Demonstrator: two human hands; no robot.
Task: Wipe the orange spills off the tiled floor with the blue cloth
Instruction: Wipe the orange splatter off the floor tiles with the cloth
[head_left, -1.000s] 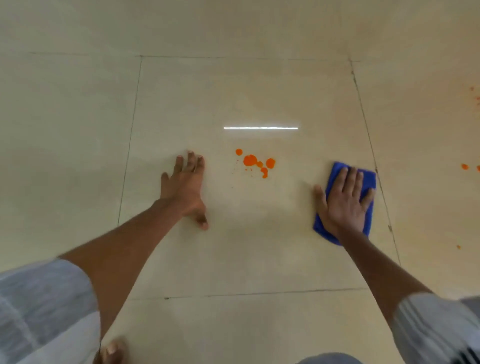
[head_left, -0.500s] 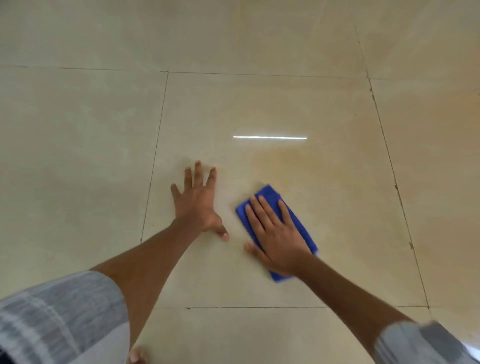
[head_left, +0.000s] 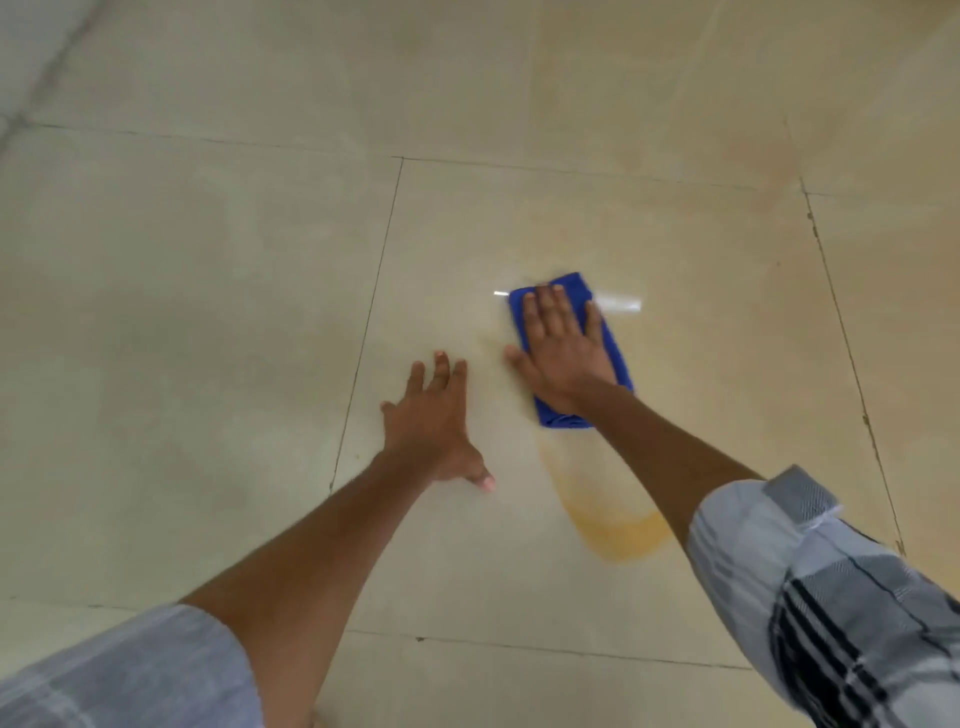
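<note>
The folded blue cloth (head_left: 613, 358) lies flat on the beige tiled floor (head_left: 208, 322), near the middle of the view. My right hand (head_left: 558, 343) presses down on it with straight, spread fingers, and the thumb rests on the tile at the cloth's left edge. A smeared pale orange streak (head_left: 613, 530) curves across the tile just behind the cloth, toward me. My left hand (head_left: 434, 421) lies flat on the floor left of the cloth, fingers spread, holding nothing.
Dark grout lines (head_left: 369, 322) frame the large tile under both hands. A bright strip of reflected light (head_left: 621, 304) shows beside the cloth. A faint orange tint (head_left: 753, 156) marks the tile at the far right.
My right hand swept the cloth left over the orange drops, then pushed it forward and away. The drops are gone and a pale orange smear shows. My left hand stayed planted.
</note>
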